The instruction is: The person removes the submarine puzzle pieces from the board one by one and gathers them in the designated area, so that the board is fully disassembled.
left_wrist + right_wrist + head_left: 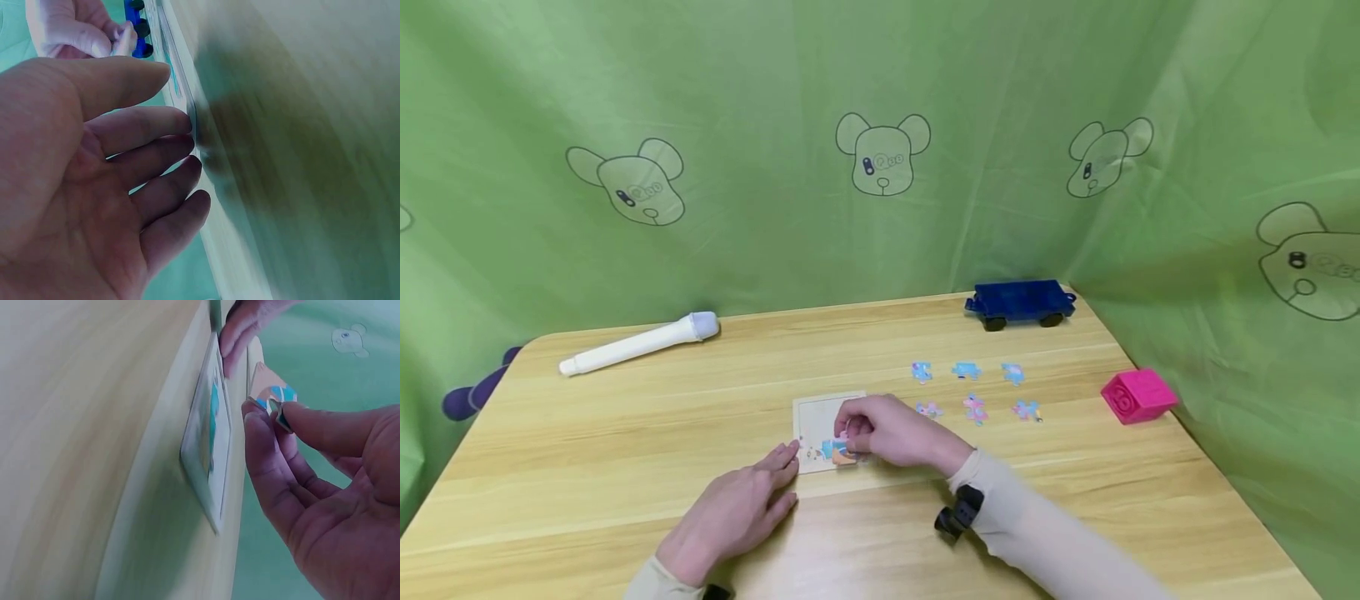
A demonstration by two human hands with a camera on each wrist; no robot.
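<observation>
A pale puzzle board (808,412) lies flat on the table in the head view, with some blue puzzle pieces (214,422) in its frame. Just above it, my right hand (891,429) pinches a puzzle piece (265,384) between thumb and fingertips. The piece is peach-orange and blue and looks tilted and apart from the board in the right wrist view. At the board's left edge rests my left hand (741,504), its fingertips touching the rim. Seen from the left wrist, its fingers (165,169) are loosely bent around nothing.
Several loose puzzle pieces (966,371) lie in two rows right of the board. Behind them stands a dark blue toy wagon (1021,302); a pink block (1138,396) sits near the right edge. A white wand-like stick (640,343) lies back left. Green curtain (760,167) surrounds the table.
</observation>
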